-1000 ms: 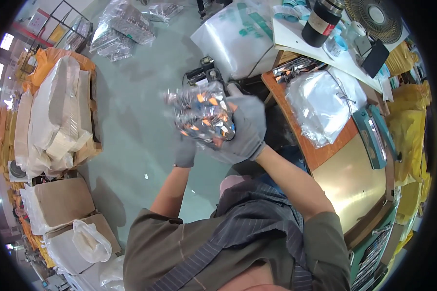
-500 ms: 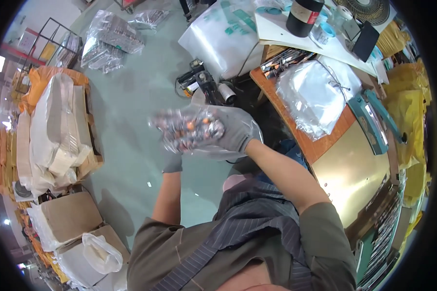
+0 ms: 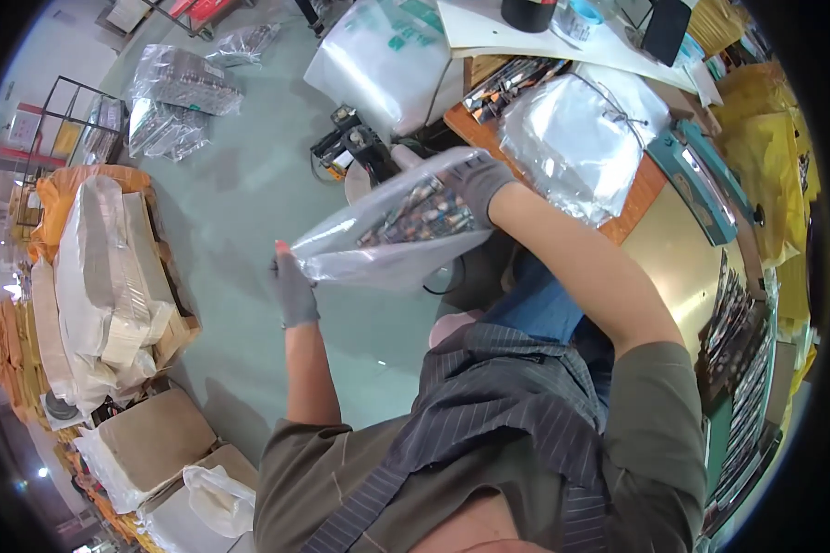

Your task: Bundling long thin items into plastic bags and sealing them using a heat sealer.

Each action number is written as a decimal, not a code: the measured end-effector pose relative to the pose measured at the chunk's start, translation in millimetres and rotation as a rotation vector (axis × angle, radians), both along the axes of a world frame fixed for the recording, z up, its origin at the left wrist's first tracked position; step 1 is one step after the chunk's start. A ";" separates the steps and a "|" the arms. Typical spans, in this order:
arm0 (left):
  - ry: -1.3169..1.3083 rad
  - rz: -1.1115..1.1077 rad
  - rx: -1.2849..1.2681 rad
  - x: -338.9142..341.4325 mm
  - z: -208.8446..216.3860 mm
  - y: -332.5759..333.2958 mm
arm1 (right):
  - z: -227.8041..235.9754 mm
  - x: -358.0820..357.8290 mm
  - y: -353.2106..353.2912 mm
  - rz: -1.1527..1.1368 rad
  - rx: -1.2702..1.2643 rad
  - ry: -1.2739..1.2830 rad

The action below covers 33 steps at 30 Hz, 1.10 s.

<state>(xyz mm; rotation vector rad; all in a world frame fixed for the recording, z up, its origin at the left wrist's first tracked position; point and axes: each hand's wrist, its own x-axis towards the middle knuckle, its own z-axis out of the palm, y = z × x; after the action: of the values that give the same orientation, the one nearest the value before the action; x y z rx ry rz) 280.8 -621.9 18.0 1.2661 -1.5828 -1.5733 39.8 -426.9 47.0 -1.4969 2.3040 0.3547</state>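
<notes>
A clear plastic bag (image 3: 415,256) is stretched at a slant between my two gloved hands. Inside it, toward the right end, lies a stack of dark, multicoloured printed pieces (image 3: 426,214); their exact kind is too small to tell. My left hand (image 3: 294,288), in a grey glove with bare fingertips, is closed on the narrow left end of the bag. At the upper right end, my right hand (image 3: 480,187), also in a grey glove, grips the bag over the stack. Part of its fingers is hidden by the film.
On the right, a wooden table (image 3: 638,205) carries a pile of clear bags (image 3: 572,138) and a teal bag sealer (image 3: 696,184). A black-and-yellow tool (image 3: 355,147) stands beyond my hands. Cartons (image 3: 152,433) and a wrapped stack (image 3: 106,276) line the left. Filled bags (image 3: 180,97) lie on the floor.
The bag has gone from bunched around the stack to drawn out lengthwise. My right hand has moved up and right with the stack, and my left hand has shifted left to the bag's end.
</notes>
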 end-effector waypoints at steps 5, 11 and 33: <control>-0.193 -0.173 -0.057 4.1 9.7 -26.9 | 67.8 7.3 33.8 0.030 -0.521 0.225; 0.311 0.135 -0.664 -37.0 88.3 40.0 | 62.9 16.8 166.8 -0.395 -1.017 0.110; 0.391 -1.419 -0.090 -216.6 86.3 377.4 | -54.8 151.6 389.6 -1.194 -1.140 0.209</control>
<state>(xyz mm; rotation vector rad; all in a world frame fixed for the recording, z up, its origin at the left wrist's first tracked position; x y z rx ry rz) 64.2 -244.5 104.2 -0.4821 -2.3215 -2.1973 191.4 -37.3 -7.8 -0.0209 3.1884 -1.3187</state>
